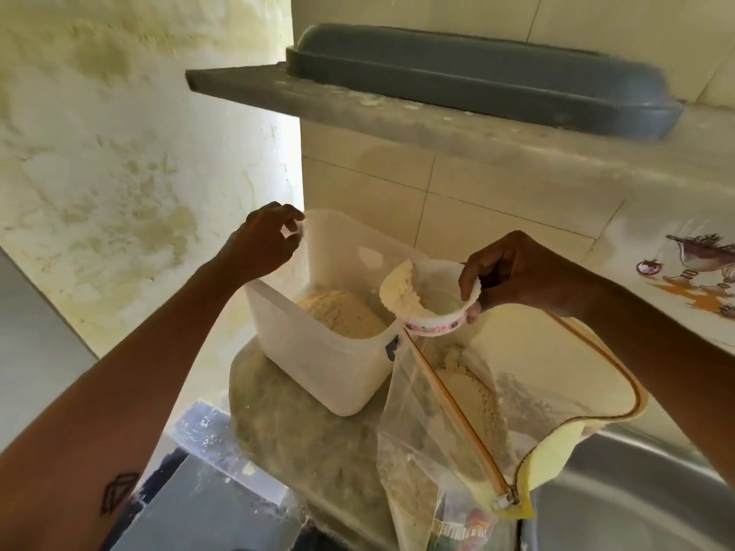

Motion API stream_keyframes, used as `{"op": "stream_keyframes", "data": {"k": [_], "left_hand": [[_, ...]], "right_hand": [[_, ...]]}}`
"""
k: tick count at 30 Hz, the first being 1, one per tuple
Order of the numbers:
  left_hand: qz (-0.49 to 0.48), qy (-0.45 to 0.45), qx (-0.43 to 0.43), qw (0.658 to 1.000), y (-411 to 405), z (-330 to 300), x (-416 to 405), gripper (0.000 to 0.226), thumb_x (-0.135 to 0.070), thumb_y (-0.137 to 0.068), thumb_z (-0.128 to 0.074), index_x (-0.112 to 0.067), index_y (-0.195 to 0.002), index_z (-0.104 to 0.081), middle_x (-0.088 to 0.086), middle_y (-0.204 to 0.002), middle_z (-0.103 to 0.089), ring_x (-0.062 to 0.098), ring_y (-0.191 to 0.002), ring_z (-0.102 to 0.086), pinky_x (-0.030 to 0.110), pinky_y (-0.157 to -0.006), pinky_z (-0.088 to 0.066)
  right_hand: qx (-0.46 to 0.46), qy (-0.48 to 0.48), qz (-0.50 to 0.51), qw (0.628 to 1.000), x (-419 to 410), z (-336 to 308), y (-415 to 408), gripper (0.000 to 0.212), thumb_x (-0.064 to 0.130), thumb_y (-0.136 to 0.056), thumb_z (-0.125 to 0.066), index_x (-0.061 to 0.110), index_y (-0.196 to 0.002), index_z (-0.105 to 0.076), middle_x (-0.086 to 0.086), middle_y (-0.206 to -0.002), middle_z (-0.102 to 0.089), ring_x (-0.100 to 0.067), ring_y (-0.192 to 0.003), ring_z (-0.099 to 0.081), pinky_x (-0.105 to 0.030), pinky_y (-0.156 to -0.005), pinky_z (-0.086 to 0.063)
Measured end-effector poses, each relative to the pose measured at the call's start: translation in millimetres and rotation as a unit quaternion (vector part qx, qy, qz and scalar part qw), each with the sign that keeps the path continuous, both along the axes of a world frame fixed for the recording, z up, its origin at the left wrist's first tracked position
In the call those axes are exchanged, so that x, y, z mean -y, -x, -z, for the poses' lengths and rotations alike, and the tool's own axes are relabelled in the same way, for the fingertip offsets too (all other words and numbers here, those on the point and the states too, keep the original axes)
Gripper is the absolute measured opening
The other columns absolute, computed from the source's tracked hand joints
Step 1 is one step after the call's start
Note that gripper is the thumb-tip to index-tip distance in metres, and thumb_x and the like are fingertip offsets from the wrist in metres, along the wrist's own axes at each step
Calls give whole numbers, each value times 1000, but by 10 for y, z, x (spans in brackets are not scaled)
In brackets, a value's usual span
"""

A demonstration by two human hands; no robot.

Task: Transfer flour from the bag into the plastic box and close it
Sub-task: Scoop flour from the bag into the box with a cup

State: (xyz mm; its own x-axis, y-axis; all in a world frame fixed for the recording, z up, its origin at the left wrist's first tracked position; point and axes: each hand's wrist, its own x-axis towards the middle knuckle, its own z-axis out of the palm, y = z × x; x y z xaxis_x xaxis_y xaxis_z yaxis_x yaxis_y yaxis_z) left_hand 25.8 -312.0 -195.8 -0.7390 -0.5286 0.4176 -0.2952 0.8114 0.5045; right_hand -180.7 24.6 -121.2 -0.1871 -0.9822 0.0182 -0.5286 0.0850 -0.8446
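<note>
A translucent plastic box (318,363) stands open on the stone counter, with a mound of flour (342,314) inside. My left hand (260,242) holds the box's far left rim with curled fingers. My right hand (513,274) pinches the rim of a small white bowl (433,312), tilted over the box's right edge with flour clinging to its left side. Below it stands the open zip bag (457,411), clear with a yellow edge, still holding flour. The grey lid (477,79) lies on the shelf above.
A stone shelf (397,109) juts out overhead, close above the box. A steel sink (636,491) lies at the lower right behind the bag. The counter (286,423) ends just left of the box. Tiled wall stands behind.
</note>
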Motion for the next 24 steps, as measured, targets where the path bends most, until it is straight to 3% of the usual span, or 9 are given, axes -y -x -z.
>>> {"op": "stream_keyframes", "data": {"k": [1,4,7,13,16,18,21,24], "left_hand": [[5,3,6,1000,-1,5,20,28,-16,-93,-69,-26,-119,-65,-7,-106,-62,19,-79,-68,50,-81,-59],[23,15,15,1000,15,35,28,30,-11,-92,-70,-23,-119,-66,-8,-106,-61,16,-80,-67,42,-75,-57],[33,31,27,999,31,79,61,33,-11,-92,-70,-20,-124,-64,-6,-107,-62,16,-83,-67,32,-67,-49],[44,12,-25,999,0,108,104,29,-9,-94,-67,-19,-121,-65,-6,-105,-64,15,-83,-67,47,-75,-60],[42,3,-24,999,9,96,96,29,-9,-95,-66,-19,-122,-66,-7,-106,-64,13,-85,-66,46,-75,-60],[42,-7,-32,999,0,98,108,30,-8,-95,-64,-20,-122,-66,-8,-106,-63,12,-86,-65,46,-75,-60],[43,-23,-41,998,-6,116,118,30,-8,-94,-63,-22,-120,-66,-9,-106,-63,10,-85,-64,45,-76,-59],[47,-23,-45,998,0,135,135,31,-7,-92,-65,-22,-119,-66,-9,-105,-63,10,-85,-65,45,-75,-59]], "right_hand": [[7,9,-4,1000,66,11,-4,19,-1,-66,-84,0,-84,-77,-24,-79,-73,-29,-74,-74,-28,-70,-59],[23,31,-2,999,302,62,-4,22,2,-68,-84,-4,-88,-75,-28,-83,-73,-38,-82,-74,-35,-80,-61],[13,32,9,999,557,124,-24,24,2,-67,-85,-3,-88,-75,-25,-84,-74,-36,-81,-75,-36,-77,-61],[0,63,104,993,1000,336,-198,30,12,-64,-90,-1,-87,-75,-23,-77,-73,-32,-74,-77,-42,-71,-65],[-123,60,148,979,1189,438,-312,22,14,-70,-91,8,-86,-77,1,-75,-74,-17,-64,-76,-27,-65,-63],[-137,35,135,981,1276,494,-380,20,15,-71,-91,9,-84,-77,0,-71,-74,-17,-61,-75,-24,-65,-62],[-122,-29,107,986,1370,610,-453,17,15,-74,-89,10,-86,-77,-5,-74,-75,-18,-61,-75,-33,-66,-64],[-174,-74,104,976,1443,680,-442,15,22,-77,-88,14,-83,-78,-2,-72,-75,-13,-60,-73,-34,-69,-63]]}}
